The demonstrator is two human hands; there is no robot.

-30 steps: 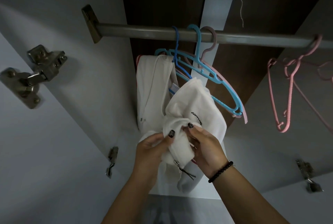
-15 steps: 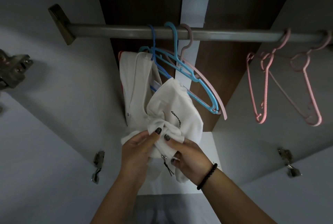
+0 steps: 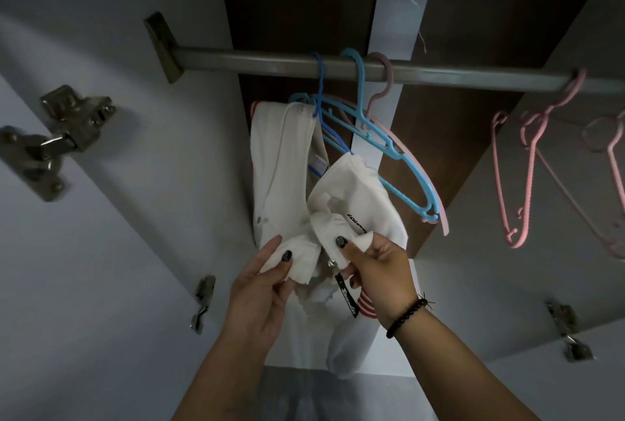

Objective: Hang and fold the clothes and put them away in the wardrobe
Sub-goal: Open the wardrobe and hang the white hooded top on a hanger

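White jacket point(image 3: 341, 204) hangs above, its front edges pinched by left hand point(image 3: 267, 282) and right hand point(image 3: 382, 271).

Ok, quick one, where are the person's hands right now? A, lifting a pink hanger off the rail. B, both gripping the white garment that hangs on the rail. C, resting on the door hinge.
B: the left hand and the right hand both pinch folds of the white garment, which hangs from the rail; the pink hangers hang untouched to the right.
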